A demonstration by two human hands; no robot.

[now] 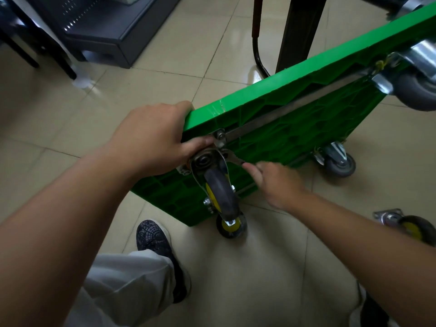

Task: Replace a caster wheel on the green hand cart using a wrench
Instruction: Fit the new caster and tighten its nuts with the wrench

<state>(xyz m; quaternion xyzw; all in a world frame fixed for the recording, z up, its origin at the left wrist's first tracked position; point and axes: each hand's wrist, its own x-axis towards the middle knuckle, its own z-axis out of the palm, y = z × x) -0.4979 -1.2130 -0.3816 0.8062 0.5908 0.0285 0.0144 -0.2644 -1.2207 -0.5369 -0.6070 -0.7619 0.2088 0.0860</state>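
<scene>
The green hand cart stands tilted on its edge, its ribbed underside toward me. My left hand grips its near upper corner, thumb against the mounting plate of a caster. That caster has a dark tyre and a yellow hub and sits at the near corner. My right hand holds the handle of a metal wrench, whose head is at the caster's mounting plate. A loose caster with a yellow hub lies on the floor at the right.
Two grey casters are fixed on the cart's far side; another yellow-hub wheel touches the floor. Dark table legs stand behind the cart, a dark cabinet at the upper left. My shoe is on the tiles below.
</scene>
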